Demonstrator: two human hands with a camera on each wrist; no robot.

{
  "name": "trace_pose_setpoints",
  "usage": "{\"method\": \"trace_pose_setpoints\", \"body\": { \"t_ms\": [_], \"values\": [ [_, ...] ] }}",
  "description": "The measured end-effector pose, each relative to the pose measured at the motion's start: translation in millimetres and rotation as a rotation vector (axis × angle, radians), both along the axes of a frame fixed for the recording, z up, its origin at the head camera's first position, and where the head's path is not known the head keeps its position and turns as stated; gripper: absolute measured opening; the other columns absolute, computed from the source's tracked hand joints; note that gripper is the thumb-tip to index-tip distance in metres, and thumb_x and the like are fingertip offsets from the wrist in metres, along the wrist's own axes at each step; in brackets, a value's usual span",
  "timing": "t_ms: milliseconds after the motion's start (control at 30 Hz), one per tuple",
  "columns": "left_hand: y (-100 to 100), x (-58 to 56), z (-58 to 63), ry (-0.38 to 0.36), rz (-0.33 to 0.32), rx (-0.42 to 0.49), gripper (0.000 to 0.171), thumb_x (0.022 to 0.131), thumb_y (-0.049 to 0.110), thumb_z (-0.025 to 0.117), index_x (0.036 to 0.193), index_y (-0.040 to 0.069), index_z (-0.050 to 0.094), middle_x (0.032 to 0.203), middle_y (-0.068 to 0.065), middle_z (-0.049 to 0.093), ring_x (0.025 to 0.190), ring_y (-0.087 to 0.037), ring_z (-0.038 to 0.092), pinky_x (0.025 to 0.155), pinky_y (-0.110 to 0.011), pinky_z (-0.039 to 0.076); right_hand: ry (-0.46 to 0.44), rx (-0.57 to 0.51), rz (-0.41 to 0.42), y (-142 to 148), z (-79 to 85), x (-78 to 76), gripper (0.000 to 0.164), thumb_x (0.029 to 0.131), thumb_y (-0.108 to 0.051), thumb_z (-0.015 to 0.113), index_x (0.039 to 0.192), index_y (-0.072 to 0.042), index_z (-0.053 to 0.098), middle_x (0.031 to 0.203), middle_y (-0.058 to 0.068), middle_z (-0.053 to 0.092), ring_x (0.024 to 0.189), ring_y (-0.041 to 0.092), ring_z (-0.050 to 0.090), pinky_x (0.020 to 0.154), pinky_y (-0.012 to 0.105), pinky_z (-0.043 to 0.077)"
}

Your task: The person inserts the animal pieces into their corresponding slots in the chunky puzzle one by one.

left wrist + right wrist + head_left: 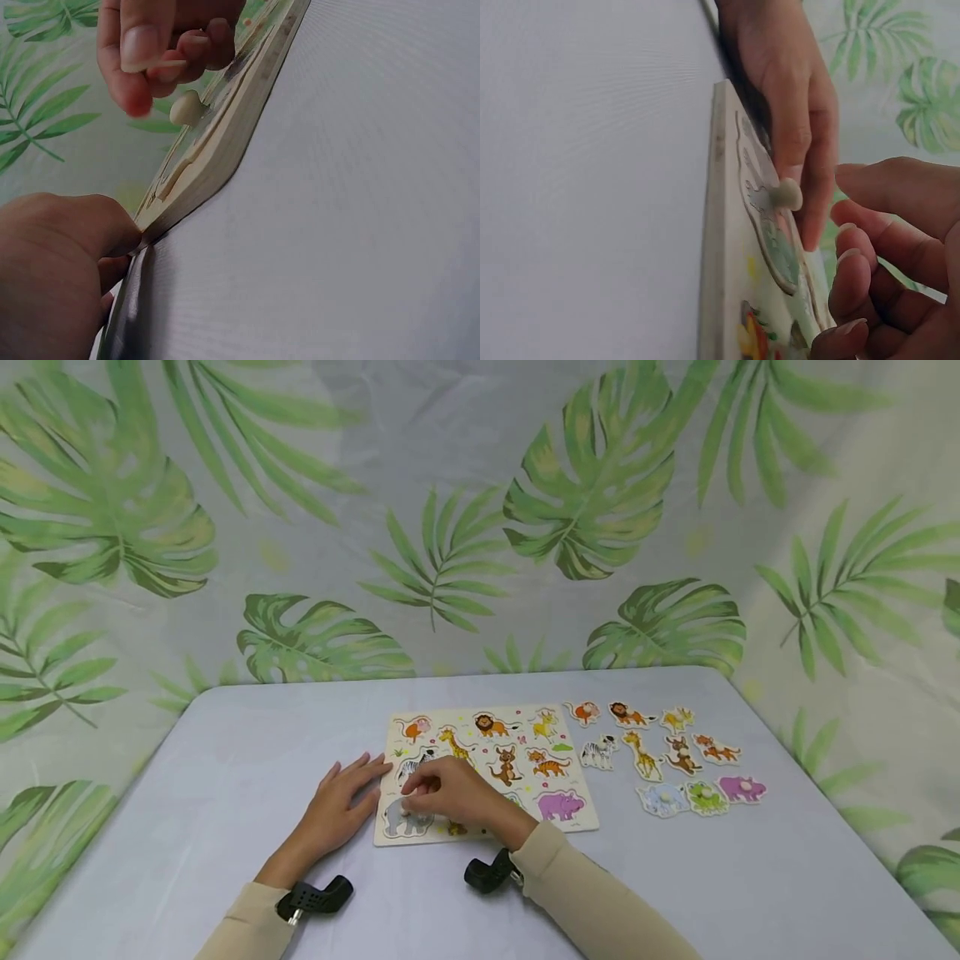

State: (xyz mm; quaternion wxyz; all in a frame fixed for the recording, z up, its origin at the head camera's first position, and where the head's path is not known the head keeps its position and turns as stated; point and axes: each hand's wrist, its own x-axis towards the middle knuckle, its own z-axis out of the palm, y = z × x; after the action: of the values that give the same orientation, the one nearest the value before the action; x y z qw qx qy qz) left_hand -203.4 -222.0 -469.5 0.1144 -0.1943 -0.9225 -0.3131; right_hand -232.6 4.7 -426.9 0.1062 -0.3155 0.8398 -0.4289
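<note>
A wooden animal puzzle board (573, 777) lies on the table. In its near left corner sits a grey elephant piece (408, 823) with a pale knob (786, 195). My right hand (453, 793) hovers over this corner, its thumb and fingers loosely bent. In the right wrist view a gap shows between the fingertips and the knob, and nothing is held. My left hand (337, 802) lies at the board's left edge, fingers stretched forward. The left wrist view shows that hand touching the board's corner.
Right of the board lie several loose animal pieces, among them a lion (628, 716), a zebra (599, 752), a giraffe (642, 757), a tiger (717, 750) and a purple hippo (742, 788). A leaf-patterned cloth (450, 647) hangs behind the white table (247, 760).
</note>
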Motion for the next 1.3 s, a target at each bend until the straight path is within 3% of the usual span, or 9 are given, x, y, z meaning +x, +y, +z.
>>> {"method": "trace_pose_setpoints", "body": {
  "t_ms": [200,600,967,1300],
  "values": [
    [1,1.4,-1.0,0.014,0.0,0.008,0.039,0.094,0.01,0.06,0.132,0.011,0.059,0.142,-0.01,0.051,0.137,-0.035,0.038,0.113,-0.062,0.013,0.007,-0.038,0.02,10,4.8,-2.7,0.013,0.084,-0.018,0.075,0.094,-0.01,0.075,0.075,-0.007,0.059,0.065,0.005,0.051,0.06,0.018,0.045],
    [3,0.9,0.3,0.027,0.014,0.003,0.039,0.093,0.009,0.061,0.132,0.009,0.059,0.142,-0.011,0.051,0.136,-0.035,0.038,0.113,-0.061,0.013,0.056,-0.012,-0.059,45,11.8,-6.5,0.011,0.086,-0.021,0.073,0.095,-0.016,0.075,0.075,-0.009,0.061,0.071,0.009,0.055,0.064,0.024,0.048],
    [1,3.0,-1.4,0.036,0.009,-0.022,0.04,0.093,0.009,0.061,0.132,0.008,0.059,0.141,-0.011,0.052,0.136,-0.036,0.039,0.113,-0.061,0.014,0.046,-0.052,-0.128,77,3.1,-11.6,0.012,0.087,-0.019,0.071,0.095,-0.011,0.074,0.077,-0.005,0.06,0.071,0.012,0.055,0.064,0.025,0.049],
    [3,3.1,0.2,0.018,0.016,-0.007,0.04,0.094,0.01,0.06,0.133,0.01,0.058,0.142,-0.01,0.051,0.137,-0.035,0.038,0.114,-0.061,0.013,0.056,-0.044,-0.157,108,10.8,-19.2,0.015,0.087,-0.019,0.071,0.099,-0.009,0.073,0.078,-0.003,0.062,0.073,0.015,0.058,0.063,0.028,0.05]
  ]
}}
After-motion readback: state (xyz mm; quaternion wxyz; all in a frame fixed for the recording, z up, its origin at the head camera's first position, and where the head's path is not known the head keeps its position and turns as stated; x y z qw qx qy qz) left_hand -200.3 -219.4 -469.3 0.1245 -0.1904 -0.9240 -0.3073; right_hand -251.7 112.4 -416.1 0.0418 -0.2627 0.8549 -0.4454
